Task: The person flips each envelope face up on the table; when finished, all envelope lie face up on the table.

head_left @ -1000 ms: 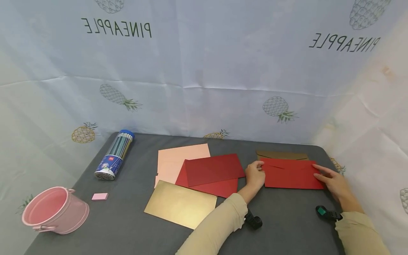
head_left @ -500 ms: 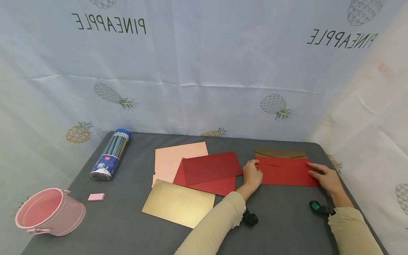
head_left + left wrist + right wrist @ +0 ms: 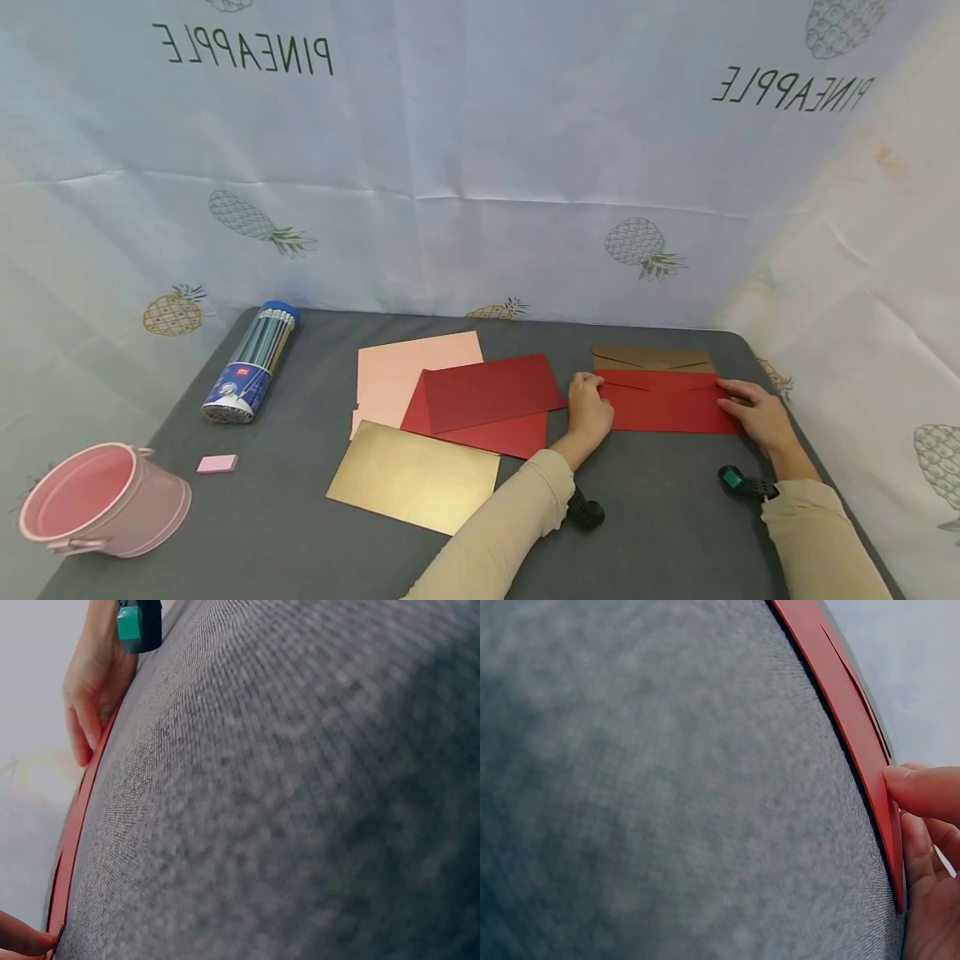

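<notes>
A red envelope (image 3: 663,404), its flap fold on top, lies at the right of the table, partly over a brown envelope (image 3: 652,359). At its left end my left hand (image 3: 588,410) pinches the corner with curled fingers. My right hand (image 3: 759,419) holds the right end; in the right wrist view its thumb and fingers are around the edge of the red envelope (image 3: 859,735). Left of my left hand are a dark red envelope (image 3: 491,392) on a brighter red envelope (image 3: 517,433), a peach envelope (image 3: 412,358) and a gold envelope (image 3: 412,475).
A clear tub of pencils (image 3: 251,362) with a blue lid lies at the back left. Nearer stand a small pink eraser (image 3: 217,463) and a pink bucket (image 3: 108,500). A pineapple-print curtain (image 3: 450,150) hangs behind the grey table (image 3: 645,517).
The red envelope has shifted slightly left and lies more squarely along the brown envelope, both hands still at its ends. The head view has turned slightly.
</notes>
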`<state>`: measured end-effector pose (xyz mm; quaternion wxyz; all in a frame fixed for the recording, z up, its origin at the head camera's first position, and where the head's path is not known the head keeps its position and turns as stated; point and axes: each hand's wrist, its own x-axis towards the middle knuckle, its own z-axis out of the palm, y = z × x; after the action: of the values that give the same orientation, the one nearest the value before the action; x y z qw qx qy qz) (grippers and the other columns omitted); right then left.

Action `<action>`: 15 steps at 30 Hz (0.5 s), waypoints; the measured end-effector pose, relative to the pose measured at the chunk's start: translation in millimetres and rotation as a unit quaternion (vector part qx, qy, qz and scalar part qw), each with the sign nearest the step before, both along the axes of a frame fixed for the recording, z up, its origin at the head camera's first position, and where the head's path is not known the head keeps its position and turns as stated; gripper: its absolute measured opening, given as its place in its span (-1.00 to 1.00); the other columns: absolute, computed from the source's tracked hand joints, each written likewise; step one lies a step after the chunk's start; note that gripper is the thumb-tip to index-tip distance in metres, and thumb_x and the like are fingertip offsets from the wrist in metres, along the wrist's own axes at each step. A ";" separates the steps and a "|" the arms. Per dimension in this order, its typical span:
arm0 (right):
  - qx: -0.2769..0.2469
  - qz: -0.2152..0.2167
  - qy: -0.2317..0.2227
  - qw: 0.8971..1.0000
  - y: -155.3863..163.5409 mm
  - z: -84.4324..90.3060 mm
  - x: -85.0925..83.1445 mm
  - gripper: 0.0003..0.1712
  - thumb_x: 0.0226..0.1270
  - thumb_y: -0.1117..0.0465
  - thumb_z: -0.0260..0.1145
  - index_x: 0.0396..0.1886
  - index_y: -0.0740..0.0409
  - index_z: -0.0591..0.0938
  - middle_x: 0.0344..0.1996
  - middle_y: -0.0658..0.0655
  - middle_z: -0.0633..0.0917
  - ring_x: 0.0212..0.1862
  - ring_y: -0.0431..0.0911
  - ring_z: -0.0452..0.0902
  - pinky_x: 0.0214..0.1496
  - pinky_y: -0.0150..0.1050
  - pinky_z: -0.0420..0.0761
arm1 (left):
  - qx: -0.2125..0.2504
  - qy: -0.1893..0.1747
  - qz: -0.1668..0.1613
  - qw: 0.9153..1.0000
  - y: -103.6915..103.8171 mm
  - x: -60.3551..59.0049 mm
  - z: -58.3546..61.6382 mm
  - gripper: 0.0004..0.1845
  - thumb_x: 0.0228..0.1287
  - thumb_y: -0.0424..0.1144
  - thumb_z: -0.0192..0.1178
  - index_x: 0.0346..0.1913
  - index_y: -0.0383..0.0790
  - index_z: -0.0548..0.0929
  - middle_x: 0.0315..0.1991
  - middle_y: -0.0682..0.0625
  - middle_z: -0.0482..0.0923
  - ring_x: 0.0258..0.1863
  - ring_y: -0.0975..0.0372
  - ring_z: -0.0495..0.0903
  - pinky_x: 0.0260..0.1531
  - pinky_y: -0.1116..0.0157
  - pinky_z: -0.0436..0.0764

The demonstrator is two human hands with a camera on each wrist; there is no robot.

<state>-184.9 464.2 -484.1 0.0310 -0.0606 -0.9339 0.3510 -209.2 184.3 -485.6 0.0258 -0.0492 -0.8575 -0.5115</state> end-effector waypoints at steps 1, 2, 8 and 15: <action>0.003 0.000 -0.002 1.000 -0.6 0.3 -0.5 -0.34 0.41 0.02 0.15 0.31 0.40 0.34 0.26 0.49 0.29 0.18 0.30 0.23 -0.17 -0.38 0.33 | -0.001 0.000 0.001 1.000 -0.7 -0.3 -0.3 -0.67 0.17 -0.55 0.10 -0.01 -0.31 0.64 0.00 -0.02 0.48 0.06 0.15 0.47 -0.02 0.39 0.54; 0.001 0.000 -0.003 1.000 -0.9 0.2 -1.2 -0.34 0.41 0.02 0.15 0.32 0.39 0.33 0.26 0.50 0.29 0.17 0.30 0.24 -0.19 -0.42 0.32 | -0.002 0.002 0.002 1.000 -1.4 -0.6 -0.5 -0.67 0.17 -0.55 0.10 -0.01 -0.31 0.65 0.00 -0.03 0.49 0.06 0.15 0.47 -0.01 0.39 0.54; -0.110 -0.007 -0.007 0.994 2.6 -1.2 -1.3 -0.27 0.42 -0.03 0.11 0.40 0.34 0.22 0.02 -0.13 0.56 0.07 -0.33 0.42 -0.22 -0.64 0.35 | 0.023 -0.007 -0.005 1.000 -7.2 -3.1 0.4 -0.66 0.19 -0.53 0.12 0.05 -0.32 0.61 0.01 -0.05 0.50 0.02 0.14 0.52 -0.05 0.39 0.56; -0.391 0.048 0.084 0.915 7.8 -6.2 5.3 -0.58 0.42 0.36 0.08 0.22 0.00 0.51 -0.13 -0.39 0.61 -0.08 -0.56 0.49 -0.10 -0.70 0.38 | 0.062 -0.051 -0.043 0.996 -17.8 -5.5 6.5 -0.58 0.18 -0.50 0.18 0.15 -0.31 0.54 -0.02 -0.08 0.56 -0.01 0.15 0.54 -0.17 0.38 0.58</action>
<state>-179.6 472.0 -490.3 0.0662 0.0065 -0.7176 0.6933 -214.7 166.5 -479.1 -0.0371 -0.0588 -0.8216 -0.5659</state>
